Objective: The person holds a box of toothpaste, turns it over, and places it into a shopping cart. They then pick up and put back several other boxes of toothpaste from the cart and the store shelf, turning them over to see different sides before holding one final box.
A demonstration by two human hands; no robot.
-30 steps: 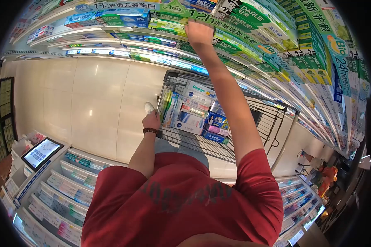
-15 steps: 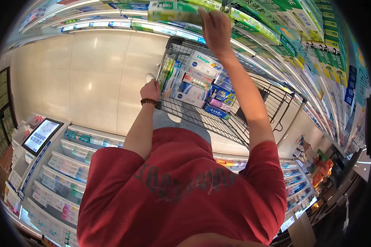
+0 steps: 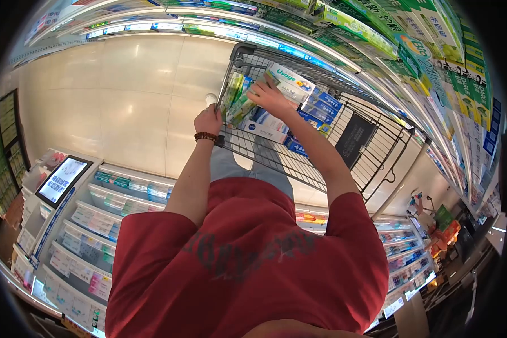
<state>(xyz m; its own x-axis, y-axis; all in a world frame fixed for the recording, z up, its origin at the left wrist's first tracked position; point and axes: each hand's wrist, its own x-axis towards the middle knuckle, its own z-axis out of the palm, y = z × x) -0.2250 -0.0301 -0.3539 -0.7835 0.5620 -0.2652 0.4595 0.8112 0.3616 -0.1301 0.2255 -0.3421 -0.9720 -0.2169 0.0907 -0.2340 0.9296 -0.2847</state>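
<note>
A shopping cart (image 3: 228, 84) stands in front of me, holding several boxes. My left hand (image 3: 208, 120), a beaded bracelet at its wrist, is closed around the near left end of the cart's rim. Inside the basket, my right hand (image 3: 271, 101) grips a green toothpaste box (image 3: 244, 107), which is tilted and partly hidden by the fingers. Beside that hand lies a white box marked Usage (image 3: 292, 78). Blue boxes (image 3: 325, 104) are stacked to its right, and a white and blue box (image 3: 265, 130) lies nearer to me.
Shelves of green toothpaste boxes (image 3: 372, 34) rise along the far side and right. Behind me at the left are white shelf trays (image 3: 96, 217) of packaged goods and a lit screen (image 3: 63, 180). Pale floor tiles (image 3: 135, 101) extend left of the cart.
My right hand has come down from the shelf side into the cart, bringing the green toothpaste box with it. My left hand stays on the rim, and the view has shifted slightly.
</note>
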